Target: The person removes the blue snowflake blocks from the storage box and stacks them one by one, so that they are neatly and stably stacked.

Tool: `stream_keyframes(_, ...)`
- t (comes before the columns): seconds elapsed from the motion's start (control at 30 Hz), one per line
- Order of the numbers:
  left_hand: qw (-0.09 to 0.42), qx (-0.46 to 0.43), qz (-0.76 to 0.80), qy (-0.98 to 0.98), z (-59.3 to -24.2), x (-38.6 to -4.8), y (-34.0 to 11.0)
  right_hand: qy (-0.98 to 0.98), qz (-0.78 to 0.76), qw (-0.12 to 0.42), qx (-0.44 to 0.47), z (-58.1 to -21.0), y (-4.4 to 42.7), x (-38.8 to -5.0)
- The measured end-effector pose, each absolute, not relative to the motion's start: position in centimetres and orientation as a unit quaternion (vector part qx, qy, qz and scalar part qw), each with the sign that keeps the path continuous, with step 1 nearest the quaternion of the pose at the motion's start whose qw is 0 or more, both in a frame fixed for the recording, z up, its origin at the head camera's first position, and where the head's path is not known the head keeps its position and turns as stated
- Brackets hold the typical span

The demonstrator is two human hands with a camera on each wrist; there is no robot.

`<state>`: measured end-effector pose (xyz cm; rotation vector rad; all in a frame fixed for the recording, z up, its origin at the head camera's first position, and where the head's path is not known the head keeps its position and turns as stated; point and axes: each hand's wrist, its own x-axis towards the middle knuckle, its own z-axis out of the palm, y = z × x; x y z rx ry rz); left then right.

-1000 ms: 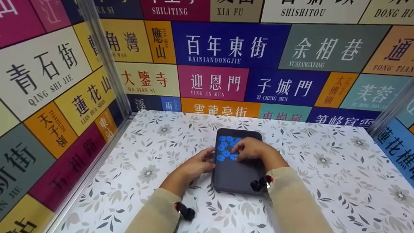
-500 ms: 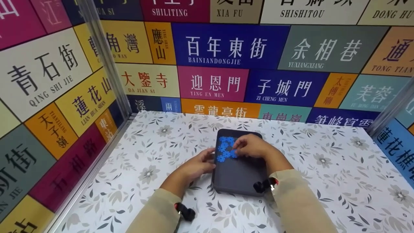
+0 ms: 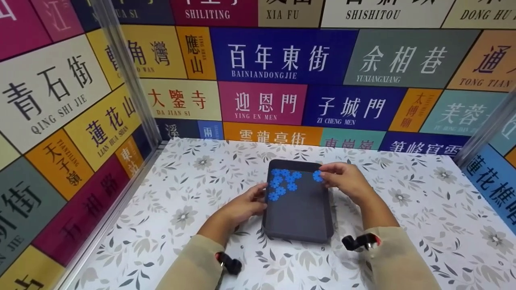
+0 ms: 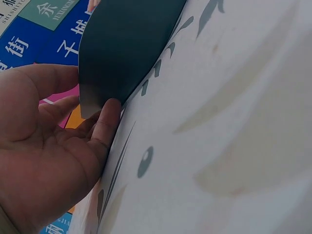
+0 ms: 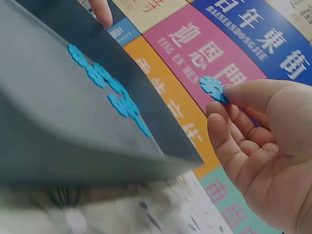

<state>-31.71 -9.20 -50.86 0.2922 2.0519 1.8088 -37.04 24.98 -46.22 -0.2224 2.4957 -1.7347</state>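
A dark grey tray (image 3: 298,213) lies on the table, with several flat blue flower-shaped pieces (image 3: 282,181) grouped in its far left part. My right hand (image 3: 346,181) is over the tray's far right corner and pinches one blue flower piece (image 3: 317,176) between thumb and finger; the right wrist view shows this piece (image 5: 212,88) held up beside the tray wall. At the tray's left side, my left hand (image 3: 242,207) rests its relaxed fingers and thumb against the outer wall, and in the left wrist view the fingertips touch the tray's edge (image 4: 117,53).
The table (image 3: 217,249) has a white cover printed with grey leaves and flowers. Behind and to the left stand panels (image 3: 262,102) of coloured signs with large characters. Clear strips run up the corners of the panels.
My right hand has lifted one blue piece from the group and moved right with it to the tray's far right corner. The left hand has stayed at the tray's left side.
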Motion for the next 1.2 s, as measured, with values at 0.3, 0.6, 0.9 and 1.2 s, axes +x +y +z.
stream_keyframes(0.3, 0.194, 0.102, 0.648, 0.730, -51.1, -31.6, -9.4, 0.792, -0.607, 0.057, -0.029, -47.6, 28.7, -36.6)
stream_keyframes(0.6, 0.193, 0.092, 0.644, 0.735, -51.0, -31.6, -9.5, 0.771, -0.631, 0.080, 0.020, -50.6, 33.3, -37.1)
stream_keyframes(0.9, 0.193, 0.093, 0.644, 0.735, -51.0, -31.6, -9.5, 0.775, -0.622, 0.104, 0.052, -50.7, 34.4, -37.0)
stream_keyframes(1.2, 0.198, 0.095, 0.644, 0.733, -50.7, -31.7, -9.2, 0.799, -0.588, 0.094, 0.076, -51.4, 34.6, -37.4)
